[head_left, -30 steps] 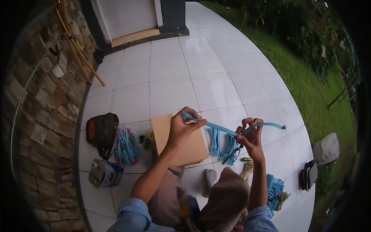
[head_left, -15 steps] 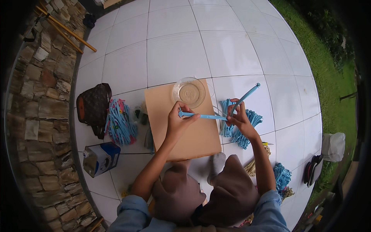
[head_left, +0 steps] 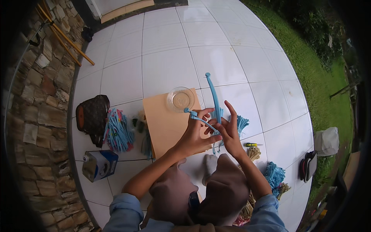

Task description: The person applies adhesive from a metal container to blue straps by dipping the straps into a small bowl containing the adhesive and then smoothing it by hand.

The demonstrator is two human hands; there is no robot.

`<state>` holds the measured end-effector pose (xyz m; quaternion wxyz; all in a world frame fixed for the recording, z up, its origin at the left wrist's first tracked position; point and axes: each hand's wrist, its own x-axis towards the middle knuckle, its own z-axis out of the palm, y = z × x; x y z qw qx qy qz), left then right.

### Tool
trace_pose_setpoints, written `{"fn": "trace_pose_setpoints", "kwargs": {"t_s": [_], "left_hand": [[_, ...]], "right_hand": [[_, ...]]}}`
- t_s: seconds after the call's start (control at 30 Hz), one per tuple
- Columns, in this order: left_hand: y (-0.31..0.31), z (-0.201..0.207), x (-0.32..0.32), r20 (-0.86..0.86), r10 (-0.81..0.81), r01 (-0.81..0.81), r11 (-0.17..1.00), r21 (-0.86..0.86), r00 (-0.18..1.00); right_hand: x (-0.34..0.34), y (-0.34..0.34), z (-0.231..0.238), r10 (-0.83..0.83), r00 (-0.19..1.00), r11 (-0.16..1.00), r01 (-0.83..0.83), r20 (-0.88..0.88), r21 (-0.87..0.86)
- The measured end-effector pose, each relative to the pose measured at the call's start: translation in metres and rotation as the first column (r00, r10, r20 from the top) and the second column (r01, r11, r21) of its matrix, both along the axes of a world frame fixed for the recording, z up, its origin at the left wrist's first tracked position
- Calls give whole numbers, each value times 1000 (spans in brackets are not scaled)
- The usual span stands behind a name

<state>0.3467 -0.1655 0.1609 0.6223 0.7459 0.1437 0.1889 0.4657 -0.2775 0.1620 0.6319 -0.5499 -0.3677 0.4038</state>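
My left hand [head_left: 193, 134] is closed around a light blue strip [head_left: 201, 120] with a rounded knob at its end, which sticks out past the fingers. Close beside it, my right hand [head_left: 229, 136] pinches a second length of blue strip [head_left: 213, 94] that stands up and away from me, also knobbed at its tip. The index finger of that hand is raised. Both lengths meet between my hands, where fingers hide whether they are one piece. Thin blue ends dangle below. Under my hands lies a brown board [head_left: 162, 127], with a clear glass dish [head_left: 181, 99] on its far part.
Bundled blue strips lie left [head_left: 118, 131] and right [head_left: 242, 124], with another blue bundle [head_left: 274, 176] nearer me. A brown bag [head_left: 92, 118] and metal can [head_left: 99, 165] stand left. A yellow-handled screwdriver [head_left: 251, 144] rests right. Stone wall [head_left: 42, 127] borders the tiles.
My hands have come closer together, and the right has moved left. The right-hand length now points up and slightly left instead of right. The left-hand length has tilted. The view has shifted.
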Motion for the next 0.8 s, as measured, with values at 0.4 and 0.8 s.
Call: {"fn": "trace_pose_setpoints", "kwargs": {"t_s": [0.4,0.8], "left_hand": [[-22,115,-3,465,199,-46,946,-320,863],[-4,57,-9,295,369,-248,893,-376,881]], "right_hand": [[-38,-57,40,114,990,985,-101,-84,141],[-13,-47,13,-388,918,910,366,85,195]]}}
